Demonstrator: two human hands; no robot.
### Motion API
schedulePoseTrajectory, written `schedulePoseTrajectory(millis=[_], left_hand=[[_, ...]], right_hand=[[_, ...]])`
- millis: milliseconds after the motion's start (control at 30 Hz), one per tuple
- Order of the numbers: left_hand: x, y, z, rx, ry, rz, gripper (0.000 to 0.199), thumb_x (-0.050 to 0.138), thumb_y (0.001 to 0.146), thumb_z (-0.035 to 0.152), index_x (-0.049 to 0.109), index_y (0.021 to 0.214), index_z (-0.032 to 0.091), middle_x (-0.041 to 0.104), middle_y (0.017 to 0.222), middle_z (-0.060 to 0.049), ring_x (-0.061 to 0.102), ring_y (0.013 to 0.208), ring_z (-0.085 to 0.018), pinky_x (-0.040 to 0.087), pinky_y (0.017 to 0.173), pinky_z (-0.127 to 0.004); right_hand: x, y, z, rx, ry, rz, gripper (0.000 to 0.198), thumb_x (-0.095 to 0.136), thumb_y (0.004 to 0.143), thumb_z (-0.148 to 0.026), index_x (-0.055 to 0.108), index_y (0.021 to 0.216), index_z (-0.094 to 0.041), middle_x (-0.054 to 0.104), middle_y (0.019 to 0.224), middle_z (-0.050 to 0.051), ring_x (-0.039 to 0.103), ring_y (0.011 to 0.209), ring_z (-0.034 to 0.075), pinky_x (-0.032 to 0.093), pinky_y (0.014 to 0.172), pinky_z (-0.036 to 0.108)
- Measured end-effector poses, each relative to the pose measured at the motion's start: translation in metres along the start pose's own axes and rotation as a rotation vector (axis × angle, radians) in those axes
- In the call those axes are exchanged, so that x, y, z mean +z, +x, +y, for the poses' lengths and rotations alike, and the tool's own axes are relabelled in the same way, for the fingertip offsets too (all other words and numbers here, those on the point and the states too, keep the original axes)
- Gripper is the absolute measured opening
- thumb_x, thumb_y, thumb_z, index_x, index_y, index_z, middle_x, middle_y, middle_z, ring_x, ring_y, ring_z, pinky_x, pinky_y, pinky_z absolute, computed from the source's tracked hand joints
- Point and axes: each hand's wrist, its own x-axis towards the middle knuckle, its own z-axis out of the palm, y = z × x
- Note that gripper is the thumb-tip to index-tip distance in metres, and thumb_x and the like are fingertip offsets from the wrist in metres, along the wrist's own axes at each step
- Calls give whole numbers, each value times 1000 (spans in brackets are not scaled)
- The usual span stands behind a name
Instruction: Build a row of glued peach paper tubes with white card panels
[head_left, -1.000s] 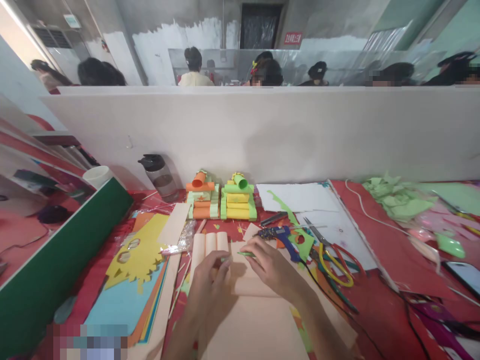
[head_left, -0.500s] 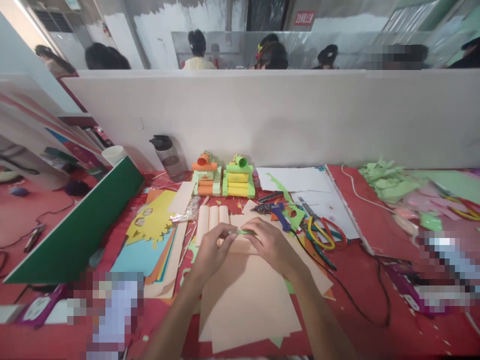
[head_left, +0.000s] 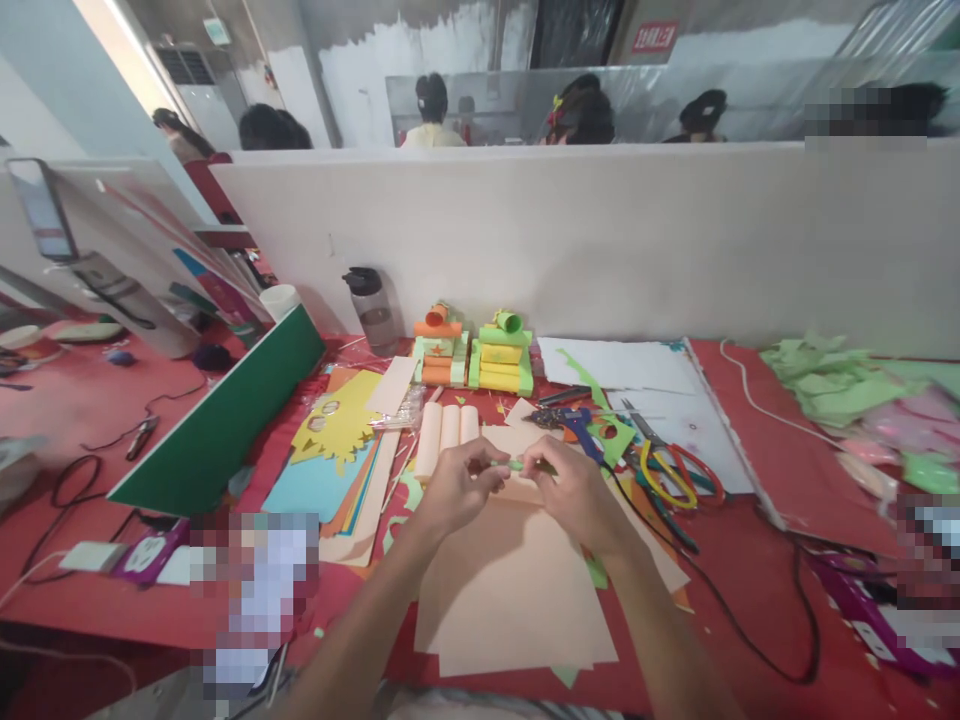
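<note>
Above the peach paper point(head_left: 510, 590), both hands point(head_left: 457, 488) point(head_left: 574, 492) pinch a small green strip point(head_left: 516, 465).

Your fingertips pinch a small green paper strip point(head_left: 516, 465), lying horizontal just above the peach paper sheet point(head_left: 510, 590) at 6 o'clock.
</note>
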Motion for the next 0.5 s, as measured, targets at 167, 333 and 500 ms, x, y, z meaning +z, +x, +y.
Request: schedulePoseTrajectory(millis=[167,333,500], left_hand=[[7,0,-17,-19,-73,16,20,66,85,34,63,89,14,66,69,-4,64,63,-15,50,63,-26],[-6,5,-8,-27,234,-75,16,57,89,32,64,89,19,66,69,-2,64,65,-16,47,62,-25],[-44,1,5,-64,556,-56,32,50,93,38,57,122,28,71,100,-3,67,84,-18,48,69,-27]], right_hand=[[8,-2,6,42,37,-20,20,44,86,-5,49,77,-22,58,79,0,55,73,15,40,69,24],[8,8,6,76,34,-140,17,48,87,-7,52,80,-21,58,83,0,56,76,15,42,68,24],[-17,35,-13,-158,-43,62,17,52,93,-12,59,102,-24,64,97,4,62,92,18,47,82,30]])
